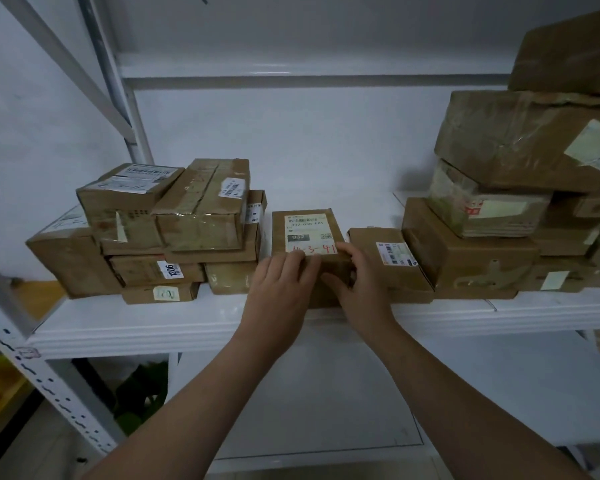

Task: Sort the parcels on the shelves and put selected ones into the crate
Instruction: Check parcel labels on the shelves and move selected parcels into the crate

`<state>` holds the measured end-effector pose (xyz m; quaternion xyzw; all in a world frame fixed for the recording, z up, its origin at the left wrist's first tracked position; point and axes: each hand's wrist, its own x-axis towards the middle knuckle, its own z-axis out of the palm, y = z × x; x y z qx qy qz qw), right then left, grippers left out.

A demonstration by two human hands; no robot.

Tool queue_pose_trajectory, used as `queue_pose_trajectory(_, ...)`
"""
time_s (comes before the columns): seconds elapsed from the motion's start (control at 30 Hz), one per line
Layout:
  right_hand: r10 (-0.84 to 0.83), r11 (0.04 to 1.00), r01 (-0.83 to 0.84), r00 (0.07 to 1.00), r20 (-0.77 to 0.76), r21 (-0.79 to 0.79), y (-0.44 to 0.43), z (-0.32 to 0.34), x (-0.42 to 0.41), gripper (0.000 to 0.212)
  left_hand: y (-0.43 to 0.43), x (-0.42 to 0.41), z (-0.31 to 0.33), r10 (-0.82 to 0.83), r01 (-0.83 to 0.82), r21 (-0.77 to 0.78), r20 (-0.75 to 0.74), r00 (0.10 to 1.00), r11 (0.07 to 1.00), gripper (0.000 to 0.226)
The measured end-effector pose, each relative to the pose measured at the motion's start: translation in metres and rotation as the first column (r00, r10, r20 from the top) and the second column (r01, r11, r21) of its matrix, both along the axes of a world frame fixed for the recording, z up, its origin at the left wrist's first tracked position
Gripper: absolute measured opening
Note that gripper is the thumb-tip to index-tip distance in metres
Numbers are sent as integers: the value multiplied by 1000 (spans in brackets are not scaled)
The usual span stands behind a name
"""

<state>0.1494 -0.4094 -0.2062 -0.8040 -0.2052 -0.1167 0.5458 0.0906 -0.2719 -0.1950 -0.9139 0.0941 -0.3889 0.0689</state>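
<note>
A labelled parcel [309, 230] lies on the shelf [187, 327] under the fingers [302, 263] of the left hand [281, 282] and right hand [357, 282]. Left of the fingers stands a parcel stack [174, 230]. Just right of them lies a flat parcel [388, 261], and farther right a taller stack [499, 209].

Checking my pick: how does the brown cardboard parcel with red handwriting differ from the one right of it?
The left hand and right hand hold the red-marked brown cardboard parcel; the neighbouring brown cardboard parcel lies ungripped. The first's label covers most of its top; the neighbour's is small, at its right edge. Both sit on the white shelf.
</note>
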Motion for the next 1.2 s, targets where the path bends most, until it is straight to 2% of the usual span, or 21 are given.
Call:
queue_pose_trajectory(0.13,44,999,-45,998,-50,-9,15,-2,9,60,3,5,-2,40,-40,-11,-32,999,999,41)
queue_pose_trajectory(0.33,85,989,-89,996,-38,-118,11,4,5,68,-2,10,0,93,-98,-57,-82,992,994,42)
queue_pose_trajectory(0.43,40,983,-36,999,18,-179,-15,3,-2,57,-12,12,-1,52,-56,-68,-59,997,996,41)
queue_pose_trajectory(0.5,-17,982,29,998,67,-188,-40,-1,-8,47,-29,14,-4,-16,12,-39,-102,995,999,44)
queue_pose_trajectory(0.63,-164,972,180,980,114,-152,-94,-10,-16,36,-73,20,-11,-170,153,-98,-201,965,983,48)
queue_pose_trajectory(0.77,-286,949,285,958,10,-132,-134,-15,-24,32,-114,39,-22,-212,191,-95,-353,911,977,71)
queue_pose_trajectory(0.83,-302,949,295,952,-47,-114,-146,-17,-27,33,-129,51,-23,-150,146,-42,-440,885,988,83)
queue_pose_trajectory(0.93,-299,953,289,944,-136,-88,-160,-22,-29,33,-141,61,-27,-46,24,-48,-539,841,999,88)
queue_pose_trajectory(1.07,-241,970,232,946,-218,-67,-169,-32,-39,31,-144,42,-34,54,-42,36,-445,894,998,75)
queue_pose_trajectory(1.13,-203,979,199,944,-258,-42,-169,-34,-44,30,-139,28,-34,29,-14,47,-353,935,999,64)
queue_pose_trajectory(1.2,-155,986,165,935,-318,3,-166,-34,-46,26,-126,13,-38,-58,57,-10,-224,973,998,54)
